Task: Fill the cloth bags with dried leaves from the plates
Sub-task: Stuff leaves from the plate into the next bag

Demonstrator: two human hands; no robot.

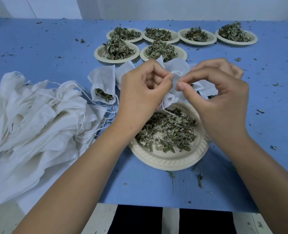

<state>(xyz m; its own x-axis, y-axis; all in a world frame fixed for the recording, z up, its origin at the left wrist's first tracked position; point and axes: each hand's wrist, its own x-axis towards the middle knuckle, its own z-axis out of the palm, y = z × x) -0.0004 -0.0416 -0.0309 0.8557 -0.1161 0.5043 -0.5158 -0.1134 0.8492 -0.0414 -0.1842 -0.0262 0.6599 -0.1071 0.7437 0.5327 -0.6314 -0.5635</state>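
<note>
A small white cloth bag (178, 68) hangs above the near plate (170, 160), which holds a thin layer of dried leaves (168, 130). My left hand (140, 92) pinches the bag's mouth and drawstring from the left. My right hand (219, 95) pinches the same edge from the right, thumb and forefinger together. A filled bag (103, 83) lies open-mouthed on the table to the left, leaves showing inside. More bags lie behind my hands, partly hidden.
Several plates heaped with dried leaves (117, 49) stand in two rows at the back. A large pile of empty cloth bags (35, 115) with loose strings covers the left of the blue table (156, 186). Leaf crumbs are scattered about.
</note>
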